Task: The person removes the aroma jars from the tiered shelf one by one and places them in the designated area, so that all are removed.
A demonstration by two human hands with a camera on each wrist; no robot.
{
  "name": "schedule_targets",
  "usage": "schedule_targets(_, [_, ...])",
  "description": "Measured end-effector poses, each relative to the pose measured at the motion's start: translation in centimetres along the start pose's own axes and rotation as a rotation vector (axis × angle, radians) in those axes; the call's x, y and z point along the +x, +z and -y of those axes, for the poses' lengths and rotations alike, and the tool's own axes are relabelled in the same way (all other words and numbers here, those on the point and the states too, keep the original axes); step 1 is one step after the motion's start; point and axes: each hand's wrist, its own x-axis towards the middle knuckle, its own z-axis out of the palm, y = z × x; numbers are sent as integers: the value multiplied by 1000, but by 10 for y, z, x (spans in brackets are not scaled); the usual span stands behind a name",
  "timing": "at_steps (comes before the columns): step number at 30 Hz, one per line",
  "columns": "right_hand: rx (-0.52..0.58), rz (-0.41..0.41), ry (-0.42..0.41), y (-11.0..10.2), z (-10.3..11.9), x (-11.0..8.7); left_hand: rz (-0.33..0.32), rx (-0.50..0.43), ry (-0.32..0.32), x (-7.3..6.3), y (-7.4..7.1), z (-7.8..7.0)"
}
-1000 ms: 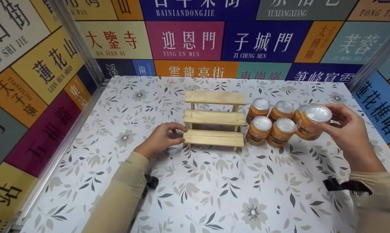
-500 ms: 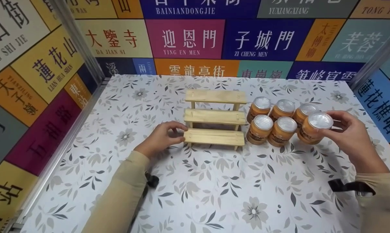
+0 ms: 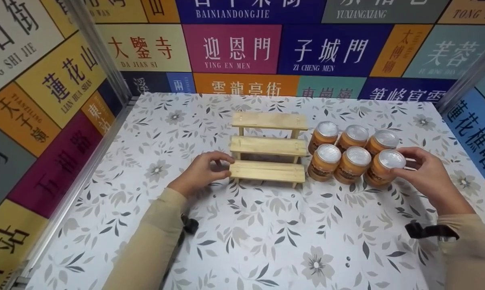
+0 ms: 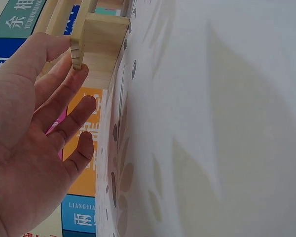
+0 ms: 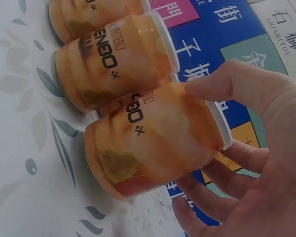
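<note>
In the head view, my right hand [image 3: 427, 175] grips an orange can [image 5: 153, 143] with a silver lid, thumb on the near side and fingers on the far side. This can stands at the right end of the front row, close beside its neighbour [image 5: 116, 61]. More matching cans [image 3: 351, 165] make up two rows. My left hand [image 3: 200, 171] holds the left end of the lowest step of a three-tier wooden stand [image 3: 266, 172]. In the left wrist view the thumb and fingertips pinch the board's end [image 4: 77, 49], while the other fingers are spread below.
A table with a leaf-and-flower cloth [image 3: 242, 241] lies under everything. Colourful sign panels [image 3: 234, 48] wall the back and sides. The cans stand right next to the stand's right side.
My right hand has lowered the can and brought it left and toward me, into the front row, uncovering the can behind. The left hand stays on the stand.
</note>
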Motion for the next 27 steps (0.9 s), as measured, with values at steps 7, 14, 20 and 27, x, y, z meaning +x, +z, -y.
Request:
schedule_targets(7, [41,17,-15,2,-8,-2,-3,-3,35,-2,1,0])
schedule_targets(14, [-18,63,-56,-4,-9,0,-13,-16,48,-1,3,-3])
schedule_targets(20, [-95,60,-28,-10,3,-6,-1,76,77,-1,4,-10])
schedule_targets(27, [-139,-202,-84,19,23,-13,-20,337,97,-8,0,-24])
